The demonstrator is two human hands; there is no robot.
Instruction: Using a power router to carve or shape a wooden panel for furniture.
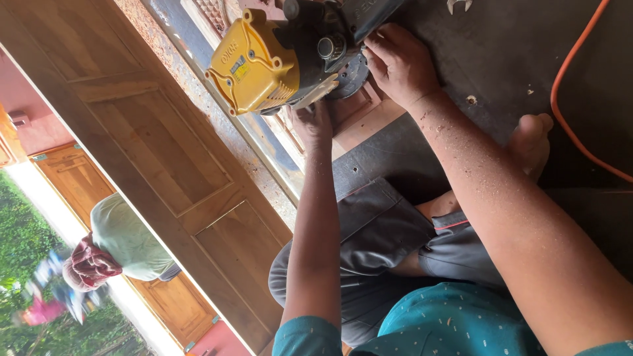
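Fingers of right hand pinched at black base of yellow power tool; left hand gripping beneath, over carved wooden panel. Risk, likely: slipping near cutter, nicking fingertips, with orange cable trailing close behind.

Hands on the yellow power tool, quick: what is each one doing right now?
Left hand: under the yellow power tool, touching it; grip cannot be told.
Right hand: fingers curled on the tool's dark body, gripping it.
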